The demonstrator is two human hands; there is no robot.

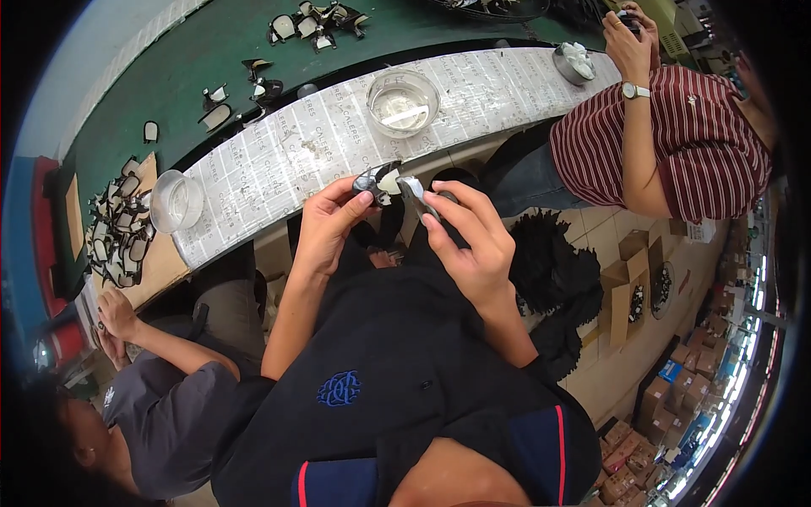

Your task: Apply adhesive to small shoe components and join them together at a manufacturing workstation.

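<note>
Over my lap, in front of the table's near edge, my left hand (328, 221) is closed on a small black and cream shoe piece (387, 186), its thumb and fingers pinching the left end. My right hand (477, 245) is closed on a thin, white-and-grey object (415, 189), right beside that piece; its kind I cannot make out. Whether the two things touch is hard to tell. Beyond my hands, a round clear bowl (382, 125) stands on the paper-covered table (291, 160) with a flat whitish strip inside.
A pile of black and cream pieces (122, 224) lies at left beside another clear bowl (177, 203). Similar pieces (317, 24) lie across the green belt (190, 80). A metal bowl (574, 63) holds white material. Co-workers sit close on both sides; an open carton (621, 291) stands at right.
</note>
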